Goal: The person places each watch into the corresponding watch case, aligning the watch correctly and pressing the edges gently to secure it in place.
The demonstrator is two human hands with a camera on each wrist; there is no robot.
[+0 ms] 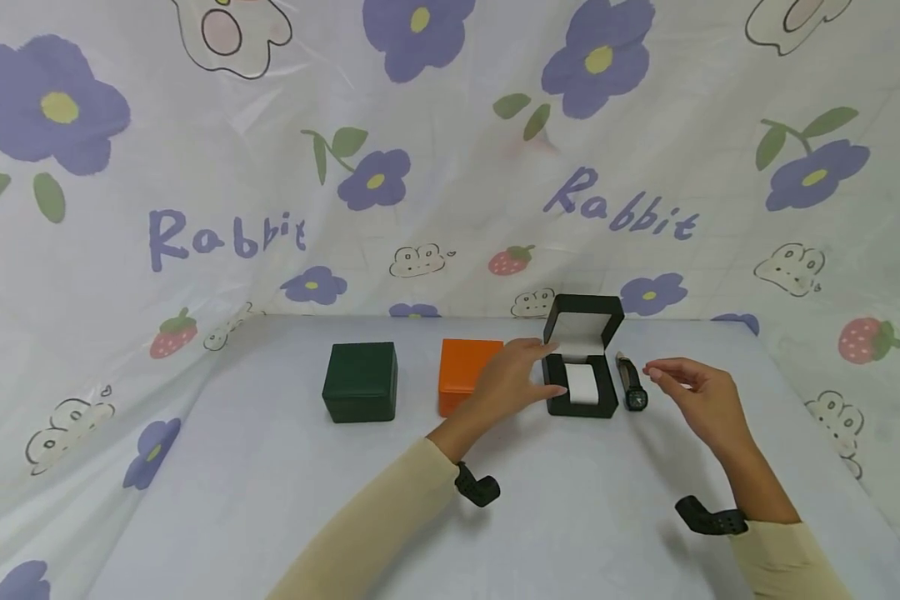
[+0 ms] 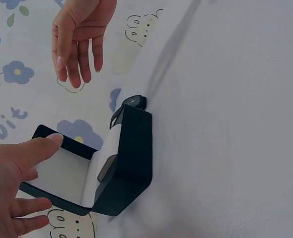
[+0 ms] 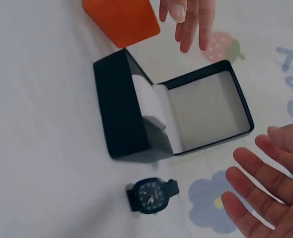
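The watch [image 1: 635, 398] lies on the surface [image 1: 225, 500], just beside the open black box [image 1: 581, 411] and to the left of the right hand [image 1: 703, 404]. That hand hovers clear of it, fingers loosely extended, holding nothing. The left hand [image 1: 512, 379] is at the box's other side, thumb and fingers spread, also holding nothing; the right wrist view shows it apart from the box, though in the left wrist view its thumb overlaps the lid [image 2: 67, 171]. The right wrist view shows the numerals on the dial [image 3: 152, 196]; the left wrist view has the strap partly hidden behind the box. The left hand partly covers the orange box [image 1: 461, 362], which the right wrist view cuts off. Only the head view shows the green box [image 1: 360, 383].
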